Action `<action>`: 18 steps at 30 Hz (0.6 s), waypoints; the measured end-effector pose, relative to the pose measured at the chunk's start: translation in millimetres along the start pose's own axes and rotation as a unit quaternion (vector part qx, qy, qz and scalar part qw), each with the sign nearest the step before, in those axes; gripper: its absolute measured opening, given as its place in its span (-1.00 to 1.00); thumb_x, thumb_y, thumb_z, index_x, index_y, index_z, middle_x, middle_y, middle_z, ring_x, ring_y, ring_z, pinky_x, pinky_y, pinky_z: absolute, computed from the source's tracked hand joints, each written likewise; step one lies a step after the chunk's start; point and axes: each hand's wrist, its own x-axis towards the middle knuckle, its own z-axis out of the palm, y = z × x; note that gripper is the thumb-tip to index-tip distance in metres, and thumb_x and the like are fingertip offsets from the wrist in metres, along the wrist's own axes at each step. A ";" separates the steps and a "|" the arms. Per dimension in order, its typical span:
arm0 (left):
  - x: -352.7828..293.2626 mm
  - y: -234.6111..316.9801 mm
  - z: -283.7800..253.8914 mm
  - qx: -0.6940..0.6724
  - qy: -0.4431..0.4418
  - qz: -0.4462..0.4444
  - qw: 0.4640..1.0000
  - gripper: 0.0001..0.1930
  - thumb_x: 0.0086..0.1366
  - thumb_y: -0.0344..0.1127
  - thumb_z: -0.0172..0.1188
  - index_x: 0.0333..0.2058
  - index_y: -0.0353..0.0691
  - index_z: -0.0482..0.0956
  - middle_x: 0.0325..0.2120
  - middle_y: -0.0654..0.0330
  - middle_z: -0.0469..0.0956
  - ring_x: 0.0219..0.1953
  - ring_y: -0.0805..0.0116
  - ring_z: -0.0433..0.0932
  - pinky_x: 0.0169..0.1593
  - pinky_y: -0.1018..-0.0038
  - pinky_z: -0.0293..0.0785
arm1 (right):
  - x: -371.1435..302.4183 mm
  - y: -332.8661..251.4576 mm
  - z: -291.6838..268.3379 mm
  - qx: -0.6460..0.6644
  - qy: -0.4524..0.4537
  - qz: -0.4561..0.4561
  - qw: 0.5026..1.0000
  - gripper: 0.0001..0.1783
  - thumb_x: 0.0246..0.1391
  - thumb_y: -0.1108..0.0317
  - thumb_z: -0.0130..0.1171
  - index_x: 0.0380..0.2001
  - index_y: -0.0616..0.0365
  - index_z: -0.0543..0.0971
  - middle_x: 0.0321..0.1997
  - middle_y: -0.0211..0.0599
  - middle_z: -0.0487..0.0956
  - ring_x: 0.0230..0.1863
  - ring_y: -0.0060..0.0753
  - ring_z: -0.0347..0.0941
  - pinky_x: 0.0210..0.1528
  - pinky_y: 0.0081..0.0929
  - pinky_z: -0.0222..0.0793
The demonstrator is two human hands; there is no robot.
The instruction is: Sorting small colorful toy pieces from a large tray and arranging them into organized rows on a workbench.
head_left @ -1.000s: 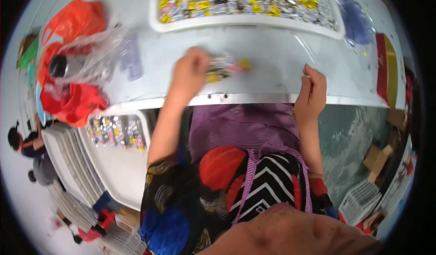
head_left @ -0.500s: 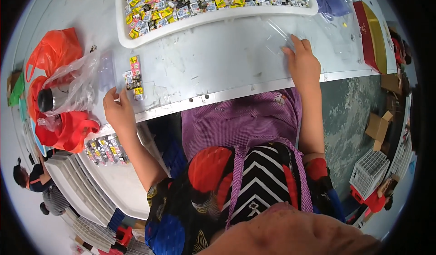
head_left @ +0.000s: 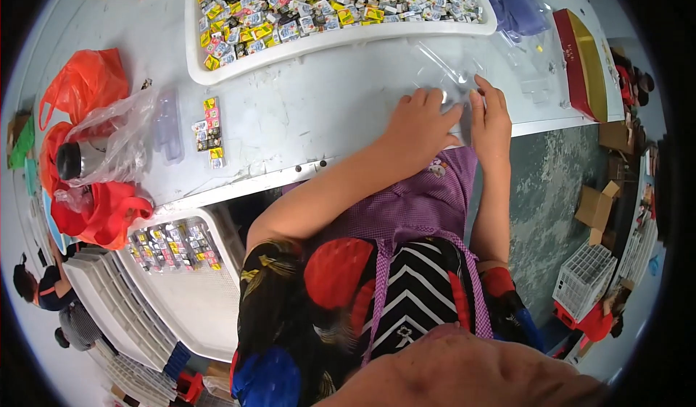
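My left hand (head_left: 424,128) reaches across to the right, its bent fingers apart over the near end of a clear plastic piece (head_left: 441,63). Close beside it, my right hand (head_left: 493,121) has its fingers stretched out along the same plastic's right side. Whether the fingertips press on the plastic is hard to see. A short column of small yellow, pink, black and white boxes (head_left: 210,133) lies at the left of the table. Next to it rests another clear, bluish plastic piece (head_left: 169,128).
A white tray (head_left: 341,41) full of tiny boxes stands at the back. Red bags (head_left: 87,81) and a bagged flask (head_left: 76,160) sit left; purple plastic (head_left: 515,8) and a red-gold box (head_left: 580,66) sit right. Below left, a white tray (head_left: 196,298) holds grouped boxes.
My left hand has moved from beside the column of small boxes to the clear plastic on the right. My right hand has drawn slightly nearer. The view has shifted a little.
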 end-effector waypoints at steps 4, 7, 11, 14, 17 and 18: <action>11.6 -16.6 21.9 0.046 -0.032 0.013 0.998 -0.82 0.08 -0.30 0.22 -0.33 -0.19 0.53 -0.34 0.04 0.44 -0.21 0.05 0.41 -0.14 0.23 0.37 | 1.5 14.2 4.6 0.176 0.024 0.019 0.984 -0.65 0.22 0.41 0.00 0.08 0.14 0.42 0.01 -0.17 0.48 -0.07 -0.42 0.43 -0.13 -0.51 0.36; 6.9 -29.6 12.3 0.004 -0.012 0.034 0.999 -0.92 0.07 -0.39 0.18 -0.43 -0.21 0.52 -0.40 0.07 0.44 -0.26 0.09 0.41 -0.17 0.24 0.38 | 2.0 13.3 3.2 0.347 0.027 0.037 0.937 -0.63 0.20 0.50 0.00 0.09 0.19 0.40 0.05 -0.16 0.47 -0.04 -0.45 0.42 -0.13 -0.55 0.36; -18.9 -42.5 -55.7 -0.163 -0.050 -0.141 0.975 -0.88 0.16 -0.52 0.08 -0.31 -0.25 0.51 -0.39 0.18 0.50 -0.31 0.28 0.50 -0.24 0.40 0.43 | -2.9 -3.3 -8.3 0.464 0.001 0.053 0.884 -0.69 0.19 0.52 0.01 0.02 0.25 0.42 0.02 -0.14 0.51 -0.08 -0.36 0.50 -0.17 -0.55 0.39; -46.1 -47.5 -102.1 -0.223 -0.061 -0.313 0.921 -0.79 0.17 -0.57 0.04 -0.19 -0.30 0.47 -0.31 0.01 0.53 -0.30 0.06 0.56 -0.22 0.35 0.48 | -6.8 -11.3 -5.4 0.497 -0.035 0.047 0.866 -0.75 0.21 0.51 0.01 -0.05 0.28 0.45 -0.01 -0.12 0.53 -0.08 -0.31 0.53 -0.13 -0.55 0.42; -68.8 -53.6 -125.3 -0.119 -0.057 -0.364 0.922 -0.78 0.16 -0.56 0.06 -0.18 -0.31 0.48 -0.26 -0.03 0.51 -0.36 0.08 0.57 -0.25 0.34 0.48 | -10.1 -33.1 8.7 0.537 -0.096 0.060 0.836 -0.78 0.21 0.52 -0.01 -0.08 0.28 0.48 0.00 -0.13 0.54 -0.02 -0.34 0.52 -0.07 -0.52 0.43; -74.6 -51.7 -127.4 -0.117 -0.054 -0.371 0.920 -0.78 0.16 -0.56 0.06 -0.18 -0.31 0.48 -0.26 -0.03 0.51 -0.36 0.08 0.57 -0.25 0.34 0.48 | -13.2 -42.5 13.2 0.539 -0.104 0.059 0.834 -0.78 0.21 0.52 -0.01 -0.08 0.28 0.48 0.00 -0.13 0.54 -0.02 -0.34 0.52 -0.07 -0.52 0.43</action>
